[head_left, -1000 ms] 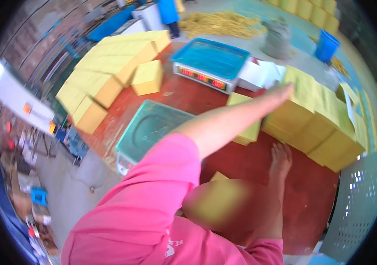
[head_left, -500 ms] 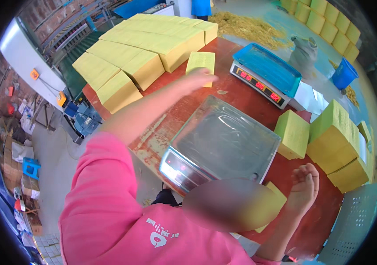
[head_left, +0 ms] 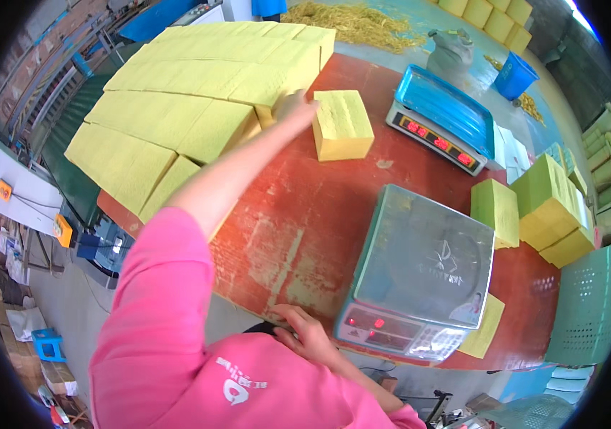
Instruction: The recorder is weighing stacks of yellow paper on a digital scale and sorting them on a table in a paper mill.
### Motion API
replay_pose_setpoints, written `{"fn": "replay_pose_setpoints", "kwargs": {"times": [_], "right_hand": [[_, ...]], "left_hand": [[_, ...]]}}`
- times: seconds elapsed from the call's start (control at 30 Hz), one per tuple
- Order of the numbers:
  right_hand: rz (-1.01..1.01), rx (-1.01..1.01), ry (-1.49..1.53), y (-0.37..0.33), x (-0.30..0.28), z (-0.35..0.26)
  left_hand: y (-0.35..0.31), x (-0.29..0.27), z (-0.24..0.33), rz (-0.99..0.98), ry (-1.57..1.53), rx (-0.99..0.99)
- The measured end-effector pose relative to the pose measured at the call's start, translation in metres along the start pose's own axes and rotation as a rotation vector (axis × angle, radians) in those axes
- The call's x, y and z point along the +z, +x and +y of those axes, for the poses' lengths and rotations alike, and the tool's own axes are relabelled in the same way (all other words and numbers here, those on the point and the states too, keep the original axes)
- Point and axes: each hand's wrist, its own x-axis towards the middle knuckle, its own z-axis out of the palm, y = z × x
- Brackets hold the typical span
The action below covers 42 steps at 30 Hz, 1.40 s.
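My left hand [head_left: 295, 111] reaches across the red table, between the rows of yellow paper blocks [head_left: 177, 71] and a single yellow paper block [head_left: 343, 125]. Its knuckles are by the single block's left side, and most of its fingers are hidden. My right hand [head_left: 305, 332] is low at the table's near edge, in front of my pink shirt, its fingers loosely bent and apart with nothing in them. Right of it stands a grey-topped weighing scale [head_left: 420, 264] with a lit panel and keypad, its top bare.
A second scale with a blue tray [head_left: 445, 107] stands at the far right. Nearer, yellow blocks [head_left: 549, 207] are stacked by a green perforated crate [head_left: 592, 307]. A flat yellow piece [head_left: 484, 329] lies beside the near scale. Beyond the table are a sack [head_left: 451, 56] and a blue bin [head_left: 515, 75].
My left hand has shifted left off the single block toward the rows. My right hand has come from right of the near scale to the table's front edge. The view has swung.
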Motion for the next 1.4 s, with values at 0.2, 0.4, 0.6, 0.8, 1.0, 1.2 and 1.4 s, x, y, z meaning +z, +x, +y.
{"fn": "replay_pose_setpoints", "kwargs": {"times": [0.2,0.4,0.6,0.8,1.0,1.2,1.4], "right_hand": [[0.335,-0.077,-0.261,0.001,0.024,0.023],[0.419,-0.058,-0.357,0.002,0.033,0.025],[0.433,-0.106,-0.315,0.006,0.030,0.021],[0.354,-0.195,-0.221,0.003,0.020,0.018],[0.319,-0.277,-0.212,-0.003,0.018,0.029],[0.306,-0.287,-0.133,-0.014,0.028,0.027],[-0.198,0.494,0.501,-0.050,0.092,0.057]], "left_hand": [[0.013,0.078,0.027,-0.046,0.174,0.159],[0.030,0.101,0.029,-0.118,0.248,0.373],[0.004,-0.006,0.009,-0.227,0.117,0.388],[-0.131,-0.192,-0.086,-0.074,0.023,0.171],[-0.221,-0.199,-0.157,-0.022,0.414,0.247],[-0.249,-0.187,-0.132,0.000,0.541,0.165],[-0.333,-0.184,-0.090,-0.101,0.373,0.189]]}}
